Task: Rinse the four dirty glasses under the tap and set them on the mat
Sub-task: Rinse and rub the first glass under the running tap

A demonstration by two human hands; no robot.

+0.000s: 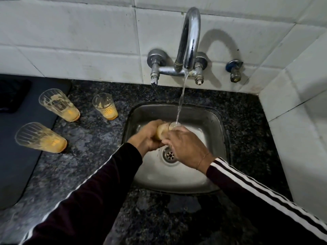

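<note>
the first glass was over the steel sink, under the tap's stream, left hand wrapped round its base, right hand curled at its rim. three dirty glasses waited far left beside the dark mat. next probably: empty it and stand it there.

White tiled wall across top and right of frame, dark speckled granite surface below, steel sink basin centre, dim light
</note>
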